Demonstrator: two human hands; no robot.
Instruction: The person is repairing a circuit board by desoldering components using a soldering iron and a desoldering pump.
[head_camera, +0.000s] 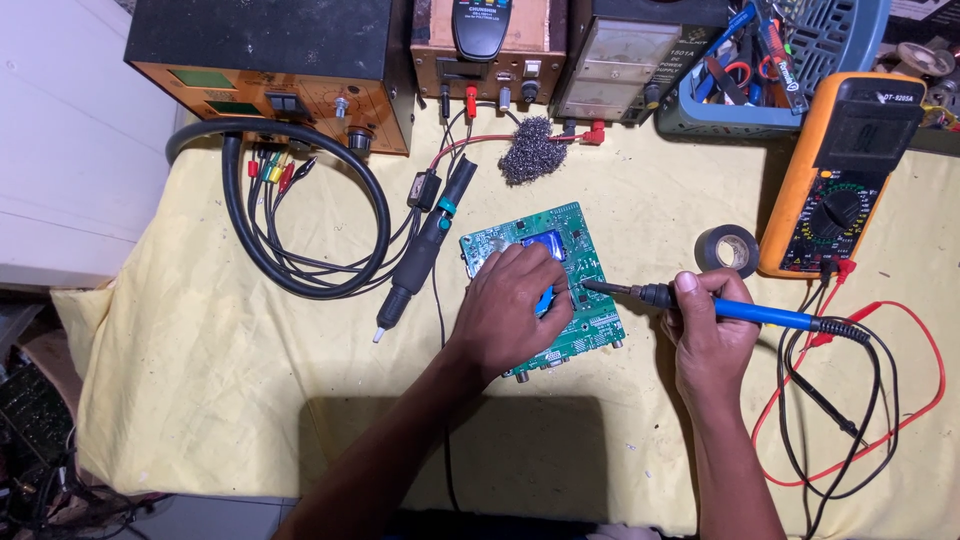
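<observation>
A green circuit board (575, 235) lies on the yellow cloth (200, 350) in the middle of the bench. My left hand (512, 310) rests on the board and pinches a small blue tool (545, 298) against it. My right hand (708, 325) grips a blue-handled soldering iron (760, 315). The iron's tip (588, 284) touches the board just right of my left fingers.
A hot-air handpiece (425, 250) with a black hose loop (300, 215) lies to the left. Steel wool (532, 150), a tape roll (727, 250), an orange multimeter (840, 180) with red and black leads, power supplies (270, 70) and a tool basket (770, 60) ring the back.
</observation>
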